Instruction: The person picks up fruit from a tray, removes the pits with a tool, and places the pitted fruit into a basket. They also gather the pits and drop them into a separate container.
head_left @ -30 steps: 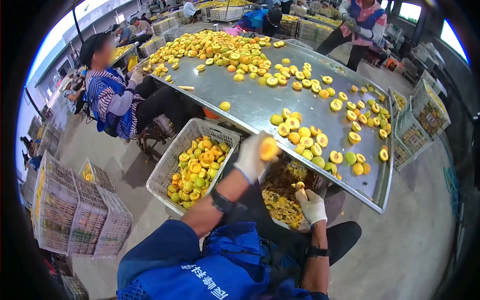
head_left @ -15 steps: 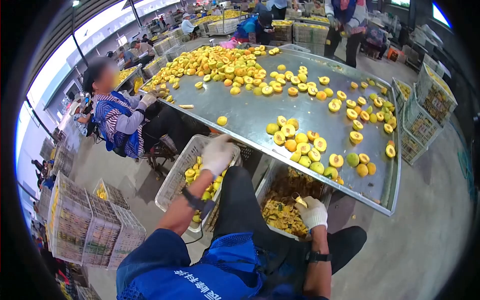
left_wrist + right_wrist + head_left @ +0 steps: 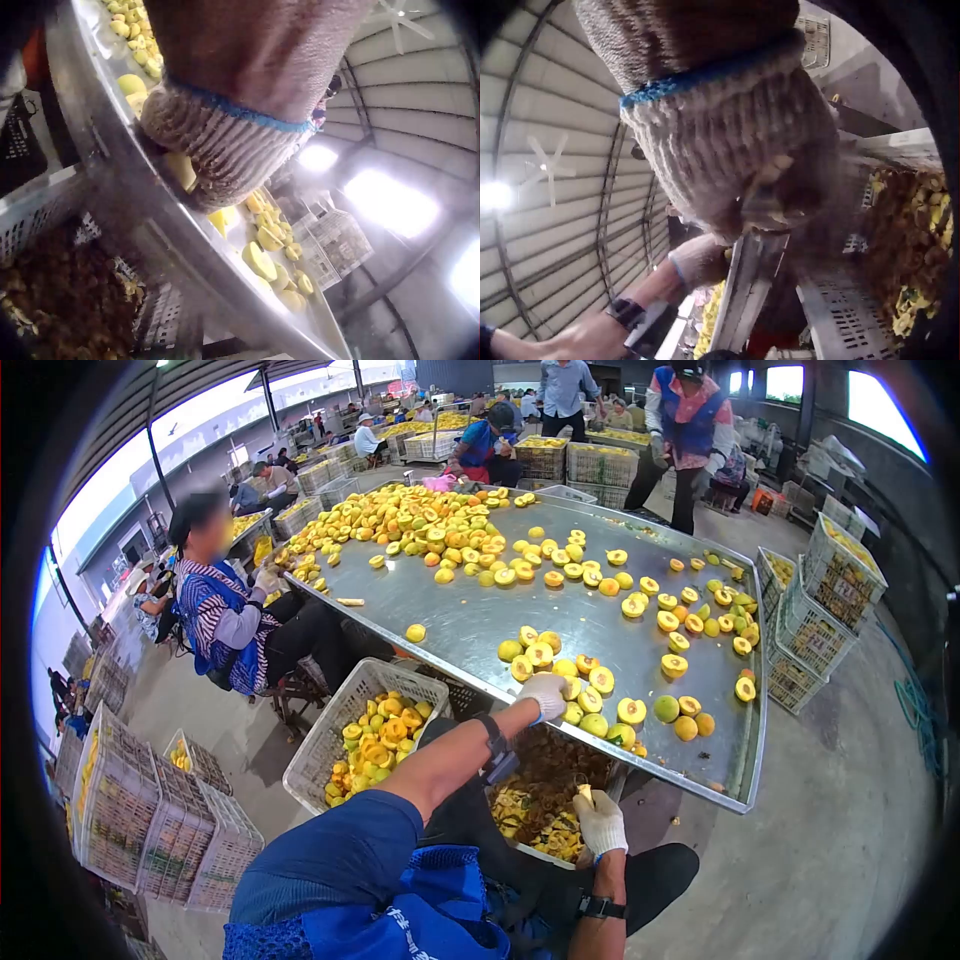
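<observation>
Left hand [image 3: 545, 695], gloved, curled over a fruit in near pile [image 3: 585, 695] at table [image 3: 470, 615] edge, 12 o'clock. Right hand [image 3: 600, 822] grips small tool [image 3: 585, 792] over scrap crate [image 3: 530, 800]. Basket [image 3: 345, 710] at 10 o'clock part-filled with halves; plenty of fruit left.

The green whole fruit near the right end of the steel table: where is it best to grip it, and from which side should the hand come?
Grip the green whole fruit round its widest part, thumb and fingers on opposite sides. It looks round and smooth, so a pinch higher up would probably slip. Come from above: orange fruit lies close beside it, while its top is free. The left hand is already at the table edge.
</observation>
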`<state>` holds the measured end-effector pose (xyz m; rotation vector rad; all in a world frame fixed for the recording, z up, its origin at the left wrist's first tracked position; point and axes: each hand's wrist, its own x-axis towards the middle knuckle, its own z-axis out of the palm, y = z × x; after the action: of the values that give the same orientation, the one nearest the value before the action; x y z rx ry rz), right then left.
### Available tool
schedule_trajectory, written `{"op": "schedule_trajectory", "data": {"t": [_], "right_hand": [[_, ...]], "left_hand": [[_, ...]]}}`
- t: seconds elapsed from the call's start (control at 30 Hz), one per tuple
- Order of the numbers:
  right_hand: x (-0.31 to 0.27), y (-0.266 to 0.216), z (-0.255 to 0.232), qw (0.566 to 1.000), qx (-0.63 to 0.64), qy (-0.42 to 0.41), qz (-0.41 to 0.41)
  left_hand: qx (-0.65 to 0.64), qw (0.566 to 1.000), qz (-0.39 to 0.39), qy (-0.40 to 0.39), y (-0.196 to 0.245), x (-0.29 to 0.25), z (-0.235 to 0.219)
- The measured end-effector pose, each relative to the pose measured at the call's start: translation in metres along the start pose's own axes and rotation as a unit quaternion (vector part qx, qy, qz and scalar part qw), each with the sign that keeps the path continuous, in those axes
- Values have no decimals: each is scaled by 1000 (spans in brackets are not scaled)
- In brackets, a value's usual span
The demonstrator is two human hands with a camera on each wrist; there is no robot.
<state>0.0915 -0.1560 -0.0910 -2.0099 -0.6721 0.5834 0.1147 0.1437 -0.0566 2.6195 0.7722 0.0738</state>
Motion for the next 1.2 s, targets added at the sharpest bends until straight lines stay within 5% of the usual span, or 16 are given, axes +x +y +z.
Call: {"op": "schedule_trajectory", "data": {"t": [0.13, 0.2, 0.3, 0.37, 0.43, 0.47, 0.5, 0.7, 0.8, 0.9, 0.97, 1.0, 1.1, 1.13, 1.17, 1.2], "right_hand": [[4, -7, -1, 996, 50, 53, -52], [5, -33, -9, 938, 332, 0, 100], [13, -52, -8, 915, 399, 19, 56], [17, -58, -1, 921, 389, 19, 12], [21, -61, 9, 926, 368, 78, 1], [18, -64, 9, 914, 394, 100, 7], [14, -64, 11, 917, 387, 94, 7], [8, -58, 19, 847, 519, 116, 16], [-3, -71, 5, 883, 456, 106, 8], [-17, -81, -8, 908, 409, 92, -7], [-17, -73, -13, 903, 421, 87, 26], [-24, -83, -18, 912, 402, 76, 27], [-31, -91, -26, 945, 324, 49, -4], [-34, -96, -32, 962, 268, 42, -19], [-35, -97, -34, 963, 266, 43, -19], [-36, -98, -35, 981, 174, 70, -58]], "left_hand": [[-260, 959, -57, 99, -17, -10, -8], [-576, 809, -103, 55, -7, -34, -29], [-713, 699, -34, -48, 15, -78, -26], [-674, 734, 26, -82, 17, -98, 11], [-163, 932, 307, 100, 31, -130, 2], [-459, 884, 85, 7, 56, -145, -8], [-691, 703, -142, -90, 76, -154, -12], [-503, 856, -110, -45, 97, -164, 3], [-673, 724, -151, -19, 101, -156, 4], [-864, 491, -29, -110, 86, -152, 0], [-668, 737, 101, 23, 79, -156, 2], [-891, 437, -53, -114, 84, -148, -11], [-898, 418, -54, -122, 83, -150, -20], [-899, 418, -54, -122, 82, -152, -22], [-694, 716, 72, -8, 82, -154, -24], [-379, 900, 187, 107, 83, -156, -25]]}}
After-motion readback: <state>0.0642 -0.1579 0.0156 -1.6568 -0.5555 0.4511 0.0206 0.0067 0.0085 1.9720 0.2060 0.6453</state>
